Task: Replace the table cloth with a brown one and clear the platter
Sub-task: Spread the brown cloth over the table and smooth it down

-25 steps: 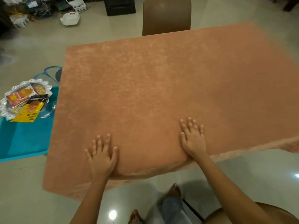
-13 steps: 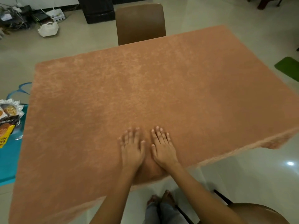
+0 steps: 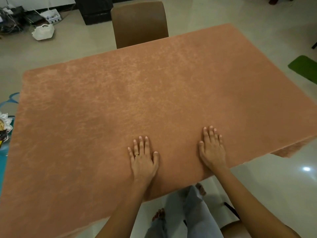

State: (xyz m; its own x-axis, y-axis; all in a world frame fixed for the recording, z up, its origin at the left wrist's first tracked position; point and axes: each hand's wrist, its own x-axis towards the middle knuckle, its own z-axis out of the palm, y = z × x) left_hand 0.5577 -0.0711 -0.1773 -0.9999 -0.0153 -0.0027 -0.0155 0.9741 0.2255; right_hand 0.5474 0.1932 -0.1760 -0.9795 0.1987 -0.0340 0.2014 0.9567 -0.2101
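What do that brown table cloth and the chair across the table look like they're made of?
The brown table cloth looks like a soft, napped fabric, maybe velvet or suede-like: matte, with mottled lighter streaks. The chair across the table looks smooth and brown, perhaps leatherette or moulded plastic; I can't tell which.

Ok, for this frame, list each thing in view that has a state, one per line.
brown tablecloth: spread flat over the table, near edge hanging over.
left hand: open, palm down on the cloth, holding nothing.
right hand: open, palm down on the cloth, apart from the left.
far chair: pushed up to the table's far side.
platter: mostly out of frame at left, packets on it.
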